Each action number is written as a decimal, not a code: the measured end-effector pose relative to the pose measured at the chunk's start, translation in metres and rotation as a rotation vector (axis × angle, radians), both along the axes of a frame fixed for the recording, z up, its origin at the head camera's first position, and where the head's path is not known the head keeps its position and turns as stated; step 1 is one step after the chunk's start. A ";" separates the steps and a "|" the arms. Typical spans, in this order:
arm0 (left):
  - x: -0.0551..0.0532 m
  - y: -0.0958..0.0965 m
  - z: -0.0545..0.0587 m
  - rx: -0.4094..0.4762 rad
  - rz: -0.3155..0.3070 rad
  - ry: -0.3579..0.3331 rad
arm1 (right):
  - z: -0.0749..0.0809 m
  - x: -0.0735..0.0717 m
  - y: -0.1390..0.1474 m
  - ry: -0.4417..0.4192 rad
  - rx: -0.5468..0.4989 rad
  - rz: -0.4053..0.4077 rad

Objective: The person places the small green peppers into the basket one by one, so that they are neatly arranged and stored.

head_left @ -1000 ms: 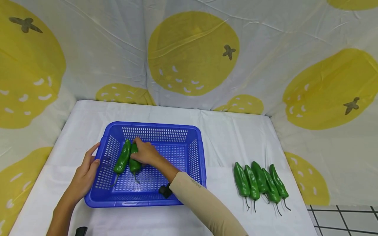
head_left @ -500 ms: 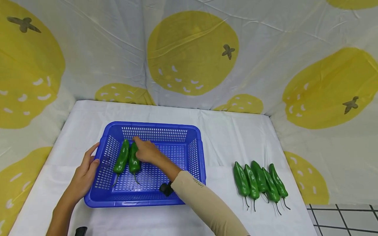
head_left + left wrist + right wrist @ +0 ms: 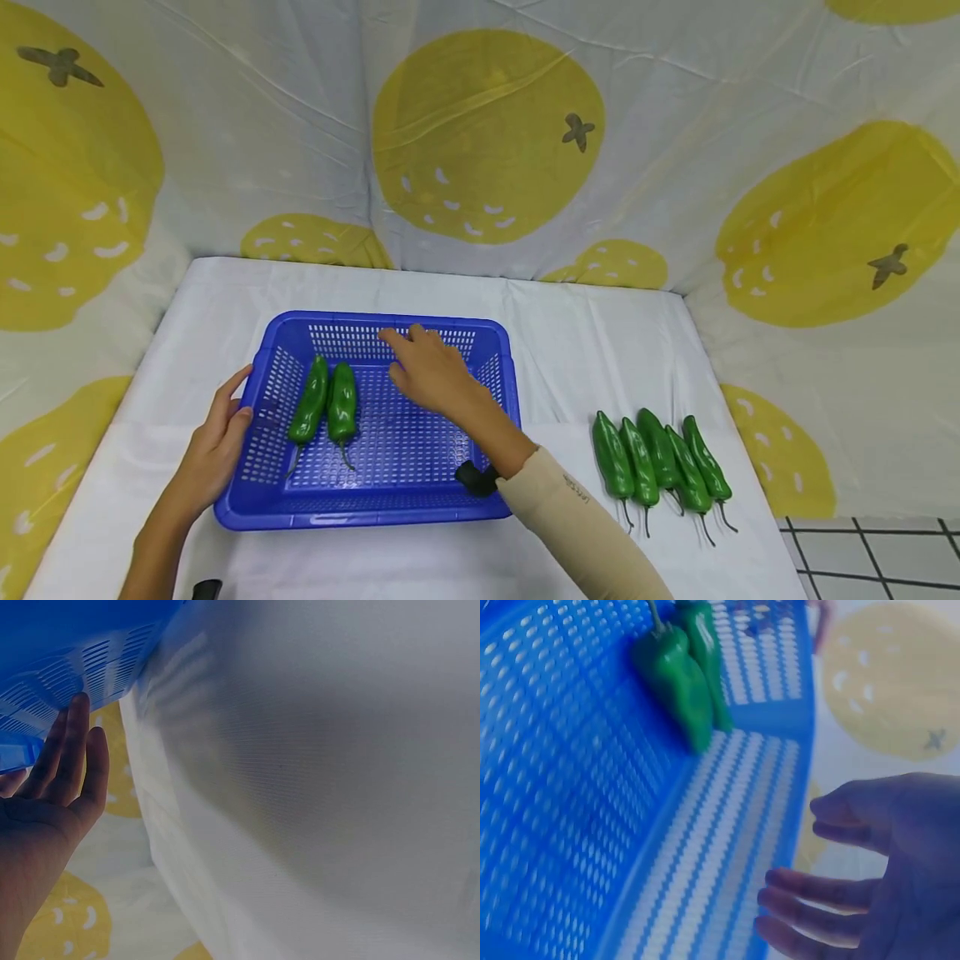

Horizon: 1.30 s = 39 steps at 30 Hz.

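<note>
Two green chili peppers lie side by side in the left part of a blue plastic basket (image 3: 390, 320): the left pepper (image 3: 308, 407) and the right pepper (image 3: 342, 403). Their stems point toward the person. At the basket's left side is my left hand (image 3: 213, 446), thumb by the rim; in the left wrist view its fairly straight fingers (image 3: 73, 746) touch the slotted outer wall. Above the back half of the basket, apart from the peppers, hovers my right hand (image 3: 432, 372). It holds nothing, and the right wrist view shows its fingers (image 3: 817, 889) spread.
Several more green peppers (image 3: 660, 462) lie in a row on the white cloth (image 3: 555, 358), to the right of the basket. A fabric backdrop (image 3: 667, 108) printed with yellow fruit rises behind the table. Tiled floor (image 3: 870, 554) shows at lower right.
My right hand has let go of the right pepper, then lifted and moved right, away from it. Both peppers stay in the basket. The left hand has kept its place.
</note>
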<state>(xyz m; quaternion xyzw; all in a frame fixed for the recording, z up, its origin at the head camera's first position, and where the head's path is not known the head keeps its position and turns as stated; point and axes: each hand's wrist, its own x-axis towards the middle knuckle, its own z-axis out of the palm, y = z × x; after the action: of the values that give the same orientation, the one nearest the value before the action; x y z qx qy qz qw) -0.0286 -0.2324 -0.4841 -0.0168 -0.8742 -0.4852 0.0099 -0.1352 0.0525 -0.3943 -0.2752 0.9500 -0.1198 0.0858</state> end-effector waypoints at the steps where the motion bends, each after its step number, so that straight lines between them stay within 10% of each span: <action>1: 0.000 0.000 0.000 0.002 -0.002 -0.001 | 0.003 0.001 0.008 0.012 -0.019 -0.002; 18: 0.000 -0.005 0.000 -0.014 -0.009 0.019 | 0.008 0.031 0.120 0.067 -0.161 -0.284; 39: 0.000 -0.004 -0.002 -0.009 -0.015 0.016 | -0.029 0.080 0.236 0.019 -0.167 -0.559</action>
<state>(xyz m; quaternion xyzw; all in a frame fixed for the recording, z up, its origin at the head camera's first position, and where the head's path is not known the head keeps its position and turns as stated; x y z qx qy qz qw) -0.0287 -0.2365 -0.4859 -0.0271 -0.8762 -0.4811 0.0131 -0.0552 0.2887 -0.4234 -0.0102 0.9766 -0.2141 0.0174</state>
